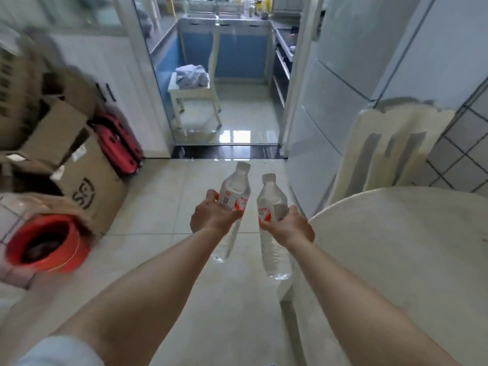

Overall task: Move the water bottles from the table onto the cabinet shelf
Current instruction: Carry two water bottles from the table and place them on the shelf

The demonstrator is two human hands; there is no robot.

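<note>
I hold two clear plastic water bottles with white caps and red-and-white labels over the tiled floor. My left hand [212, 216] grips the left water bottle [235, 188] around its label, cap tilted away from me. My right hand [289, 228] grips the right water bottle [272, 199] the same way; its base [276, 262] hangs below the hand. The round white table [396, 247] lies at my right. No cabinet shelf can be told apart in this view.
Cardboard boxes [87, 186] and a red suitcase [118, 143] stand at the left, with a red bucket [45, 244] nearer me. A white chair [388, 149] stands behind the table beside a tall fridge [343, 75]. Ahead, a doorway opens to a kitchen with a white stool [194, 101].
</note>
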